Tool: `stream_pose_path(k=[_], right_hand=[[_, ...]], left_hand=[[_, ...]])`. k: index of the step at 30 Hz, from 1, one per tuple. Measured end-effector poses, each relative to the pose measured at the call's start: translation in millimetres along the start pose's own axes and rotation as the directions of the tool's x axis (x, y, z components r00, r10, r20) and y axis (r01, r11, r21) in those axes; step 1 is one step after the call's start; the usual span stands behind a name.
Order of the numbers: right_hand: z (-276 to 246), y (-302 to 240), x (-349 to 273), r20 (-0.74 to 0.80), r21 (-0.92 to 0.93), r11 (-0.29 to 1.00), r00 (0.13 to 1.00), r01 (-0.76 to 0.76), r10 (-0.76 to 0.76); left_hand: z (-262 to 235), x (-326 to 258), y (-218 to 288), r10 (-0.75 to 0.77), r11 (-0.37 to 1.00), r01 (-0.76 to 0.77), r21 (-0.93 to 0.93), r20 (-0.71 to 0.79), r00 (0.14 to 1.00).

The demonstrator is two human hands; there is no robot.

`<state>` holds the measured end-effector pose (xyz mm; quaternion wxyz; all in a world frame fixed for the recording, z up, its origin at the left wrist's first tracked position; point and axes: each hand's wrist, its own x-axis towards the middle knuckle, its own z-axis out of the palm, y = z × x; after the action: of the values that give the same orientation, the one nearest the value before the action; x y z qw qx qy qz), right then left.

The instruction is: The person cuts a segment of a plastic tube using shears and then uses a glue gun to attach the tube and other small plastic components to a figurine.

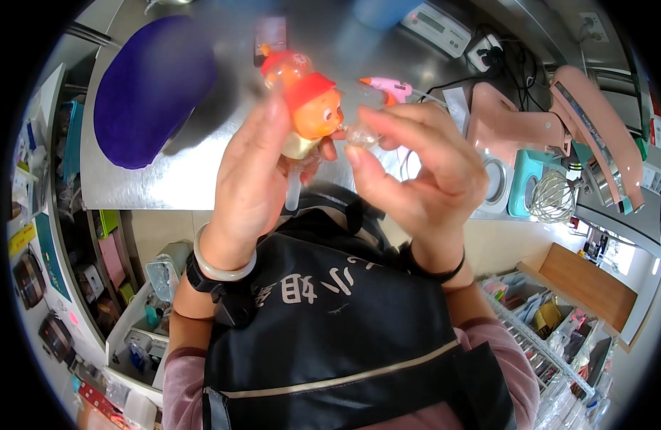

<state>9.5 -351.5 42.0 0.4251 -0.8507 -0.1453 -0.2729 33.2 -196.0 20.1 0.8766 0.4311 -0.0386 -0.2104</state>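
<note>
Apron (pixel 345 337): black, nearest, below both wrists.
Left hand (pixel 248 183): fingers curled around the toy figure, gripping its lower body.
Right hand (pixel 424 168): thumb and fingertips pinched on a small clear piece (pixel 363 134) at the figure's side.
Toy figure (pixel 309 107): orange with a red cap, held above the steel table (pixel 201 165).
Glue gun (pixel 389 88): pink, on the table behind.
Purple cushion (pixel 155 89): far left on the table.

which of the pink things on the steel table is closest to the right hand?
The small pink glue gun, lying just beyond the right hand. The large pink stand mixer stands farther off toward the right edge of the steel table.
</note>
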Motion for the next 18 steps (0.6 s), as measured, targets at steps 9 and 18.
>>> stream_pose_path(k=[9, 18], right_hand=[[-1.5, 2.3, 0.4, 0.026, -0.084, 0.987, 0.991, 0.133, -0.132], [-2.7, 4.7, 0.0, 0.090, -0.029, 0.988, 0.985, 0.151, -0.148]], left_hand=[[2.2, -3.7, 0.4, 0.088, 0.981, -0.078, 0.177, -0.051, 0.995], [-6.6, -3.7, -1.9, 0.140, 0.938, -0.145, 0.314, 0.038, 0.989]])
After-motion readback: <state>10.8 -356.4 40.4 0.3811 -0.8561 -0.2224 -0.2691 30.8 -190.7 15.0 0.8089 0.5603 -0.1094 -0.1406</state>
